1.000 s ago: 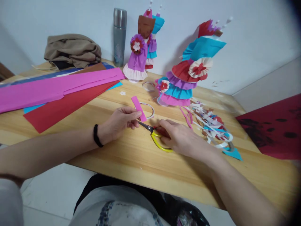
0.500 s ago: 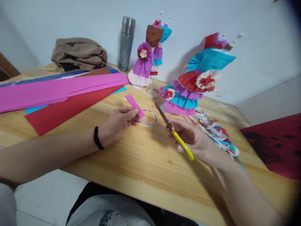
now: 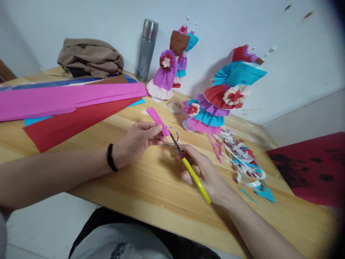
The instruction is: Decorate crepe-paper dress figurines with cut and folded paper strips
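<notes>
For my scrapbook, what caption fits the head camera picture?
Right hand holding yellow-handled scissors, left hand pinching a pink strip, with colourful ruffled decorations behind.

The left forearm comes in from the left edge, bare, its wrist circled by a black band. The left hand is closed in a pinch, thumb pressed toward the curled fingers. The right forearm slants up from the lower right, bare too; the right hand curls its fingers in a closed grip, near the left hand but apart.
</notes>
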Demonstrator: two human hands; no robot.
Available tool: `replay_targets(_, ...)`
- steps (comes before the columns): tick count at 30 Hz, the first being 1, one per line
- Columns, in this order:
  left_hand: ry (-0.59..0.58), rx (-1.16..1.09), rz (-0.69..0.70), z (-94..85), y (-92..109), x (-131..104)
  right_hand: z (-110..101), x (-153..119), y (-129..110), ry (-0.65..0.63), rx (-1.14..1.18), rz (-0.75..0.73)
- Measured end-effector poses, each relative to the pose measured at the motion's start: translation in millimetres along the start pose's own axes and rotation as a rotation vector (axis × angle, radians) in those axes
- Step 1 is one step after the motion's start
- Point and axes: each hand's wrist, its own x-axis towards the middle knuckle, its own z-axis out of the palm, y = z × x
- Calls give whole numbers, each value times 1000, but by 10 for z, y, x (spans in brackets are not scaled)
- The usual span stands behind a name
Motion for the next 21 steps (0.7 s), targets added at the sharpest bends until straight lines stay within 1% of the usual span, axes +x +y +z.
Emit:
replay_targets(4,6,0,-1,-10,-17,6,25,6,1,0,16,0)
replay_targets(9,-12,2,8,-40,-45,21,38,6,15,-10,159,53)
replay_targets(12,-27,-4,7,-58,-60,28,44,27,-2,-6,190,62)
replay_targets(17,20,-18,-8,-47,-61,28,55,45,-14,-8,224,96)
replay_targets(21,44,-23,-22,-22,-47,22,102,41,29,14,254,98)
